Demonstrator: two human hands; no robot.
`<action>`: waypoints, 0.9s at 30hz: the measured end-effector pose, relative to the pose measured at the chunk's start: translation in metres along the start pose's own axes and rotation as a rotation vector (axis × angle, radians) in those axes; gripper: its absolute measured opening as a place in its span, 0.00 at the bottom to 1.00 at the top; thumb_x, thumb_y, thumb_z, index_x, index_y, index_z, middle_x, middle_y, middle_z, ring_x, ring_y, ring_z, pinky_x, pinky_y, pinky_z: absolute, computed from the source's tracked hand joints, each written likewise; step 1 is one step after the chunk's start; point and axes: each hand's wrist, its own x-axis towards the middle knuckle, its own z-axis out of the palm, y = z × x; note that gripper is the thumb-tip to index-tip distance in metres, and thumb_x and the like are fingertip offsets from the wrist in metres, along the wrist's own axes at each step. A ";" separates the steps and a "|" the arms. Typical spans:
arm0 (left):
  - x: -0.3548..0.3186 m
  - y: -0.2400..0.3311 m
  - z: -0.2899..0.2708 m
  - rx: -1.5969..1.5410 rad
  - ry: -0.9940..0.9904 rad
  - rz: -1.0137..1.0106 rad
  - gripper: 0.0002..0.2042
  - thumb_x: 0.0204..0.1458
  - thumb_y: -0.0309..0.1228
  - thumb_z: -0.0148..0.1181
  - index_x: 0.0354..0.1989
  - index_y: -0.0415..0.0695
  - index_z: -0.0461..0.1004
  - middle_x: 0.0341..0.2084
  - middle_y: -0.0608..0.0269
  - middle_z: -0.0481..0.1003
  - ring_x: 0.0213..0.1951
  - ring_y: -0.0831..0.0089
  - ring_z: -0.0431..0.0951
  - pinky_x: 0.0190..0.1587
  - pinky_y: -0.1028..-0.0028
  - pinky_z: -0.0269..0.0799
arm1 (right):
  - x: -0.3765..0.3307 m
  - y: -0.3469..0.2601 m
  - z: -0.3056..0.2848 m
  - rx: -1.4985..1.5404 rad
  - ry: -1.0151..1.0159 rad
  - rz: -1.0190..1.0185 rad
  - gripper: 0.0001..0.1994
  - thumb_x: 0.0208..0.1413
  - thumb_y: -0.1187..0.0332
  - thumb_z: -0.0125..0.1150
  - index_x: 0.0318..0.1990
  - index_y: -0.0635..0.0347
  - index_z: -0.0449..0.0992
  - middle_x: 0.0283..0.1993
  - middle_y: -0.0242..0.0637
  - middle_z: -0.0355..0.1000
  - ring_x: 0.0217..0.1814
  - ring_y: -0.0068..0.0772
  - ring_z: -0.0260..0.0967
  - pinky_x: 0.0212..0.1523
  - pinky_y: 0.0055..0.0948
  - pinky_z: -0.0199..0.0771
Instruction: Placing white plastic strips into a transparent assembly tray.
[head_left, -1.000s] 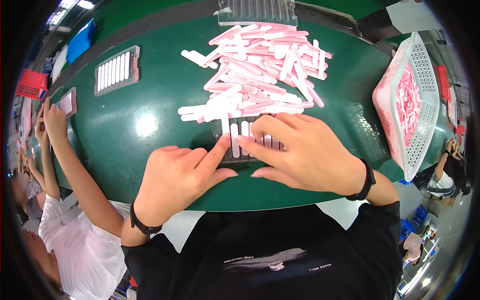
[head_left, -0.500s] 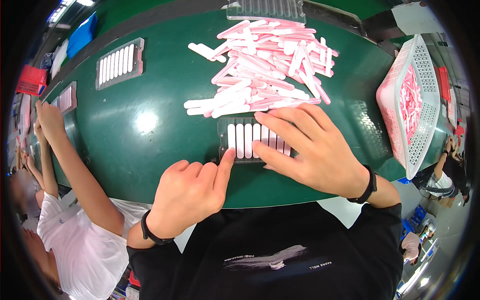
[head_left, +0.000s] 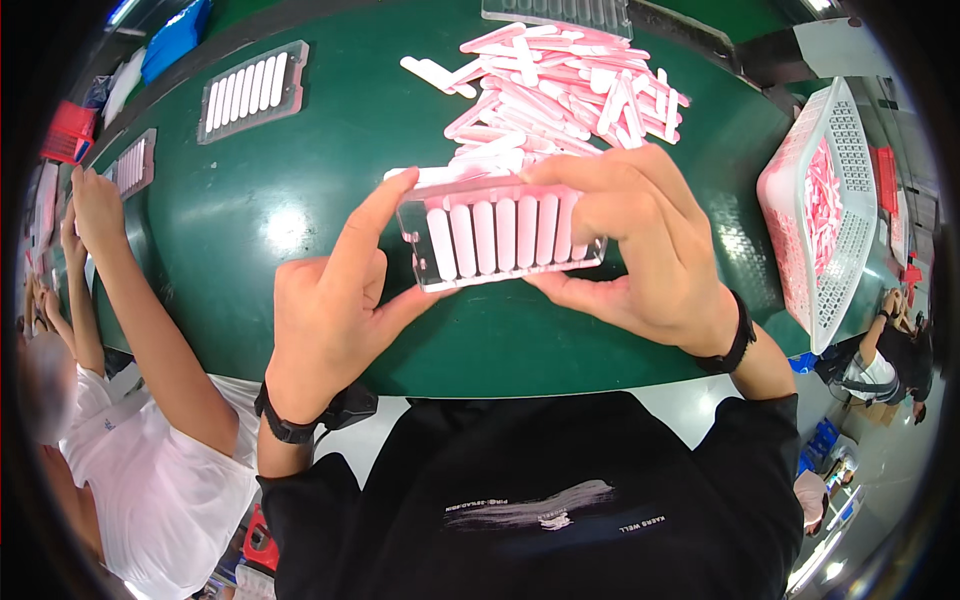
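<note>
A clear plastic tray (head_left: 421, 255) is raised off the green table between my two hands, tilted toward me. Side by side in it stand several flat, round-ended strips (head_left: 507, 235), white to pale pink, which look like small nail files. My left hand (head_left: 335, 300) grips the tray's left end, index finger at the upper corner and thumb under the lower edge. At the right end my right hand (head_left: 660, 250) pinches it, the fingers over the top edge and covering part of the last strips. Right behind it lies a loose heap of pink-and-white nail files (head_left: 570, 90).
A white-and-pink basket (head_left: 785, 205) of nail files stands tilted on the right. Filled clear trays lie at the left (head_left: 297, 85) and far left (head_left: 148, 165); another tray (head_left: 560, 10) sits behind the heap. A co-worker's arm (head_left: 165, 300) reaches over the table's left.
The tray, which lay on the table with my left index finger and right hand at its strips, is now lifted and tilted, held at both ends. My view has shifted slightly.
</note>
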 end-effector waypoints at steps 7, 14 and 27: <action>0.000 -0.004 -0.007 0.027 0.061 0.005 0.45 0.42 0.30 0.83 0.73 0.44 0.69 0.13 0.72 0.49 0.16 0.81 0.49 0.22 0.76 0.45 | 0.017 0.003 0.003 -0.015 0.004 -0.019 0.44 0.28 0.73 0.81 0.63 0.63 0.74 0.52 0.39 0.77 0.46 0.43 0.71 0.47 0.38 0.76; -0.001 -0.010 -0.009 0.021 0.093 -0.020 0.45 0.43 0.30 0.83 0.74 0.44 0.68 0.13 0.72 0.49 0.16 0.81 0.49 0.22 0.75 0.45 | 0.028 0.008 0.010 -0.011 -0.033 -0.023 0.49 0.28 0.73 0.82 0.68 0.65 0.71 0.50 0.38 0.75 0.46 0.42 0.69 0.49 0.38 0.74; -0.013 -0.047 -0.025 -0.065 0.162 -0.225 0.34 0.57 0.26 0.72 0.73 0.39 0.67 0.13 0.76 0.51 0.19 0.86 0.49 0.24 0.78 0.46 | 0.122 0.048 0.035 -0.083 -0.177 0.186 0.44 0.39 0.62 0.79 0.69 0.62 0.69 0.56 0.43 0.81 0.52 0.46 0.74 0.57 0.42 0.75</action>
